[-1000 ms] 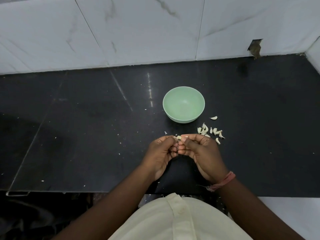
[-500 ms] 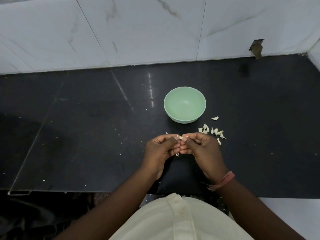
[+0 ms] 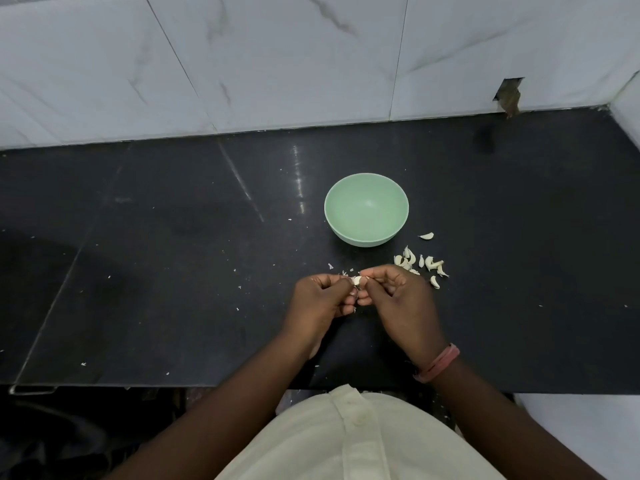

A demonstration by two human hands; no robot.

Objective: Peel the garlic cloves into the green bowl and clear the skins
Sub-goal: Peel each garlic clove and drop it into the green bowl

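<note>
A pale green bowl (image 3: 366, 208) stands on the black counter (image 3: 173, 271) and looks empty inside. Just below it, my left hand (image 3: 323, 299) and my right hand (image 3: 398, 299) meet, and both pinch one small whitish garlic clove (image 3: 356, 280) between fingertips and thumbs. A loose heap of unpeeled garlic cloves (image 3: 420, 263) lies right of my right hand, with one single clove (image 3: 426, 236) nearer the bowl. Tiny skin flakes (image 3: 330, 266) lie on the counter around my hands.
A white marble-tiled wall (image 3: 277, 64) runs along the back of the counter, with a notch in the tile (image 3: 508, 97) at the right. The counter's front edge (image 3: 138, 386) is close to my body. Small white specks dot the left half of the counter.
My hands stay together at the same spot, fingers working the clove. More of the pale clove shows between my fingertips than a second ago.
</note>
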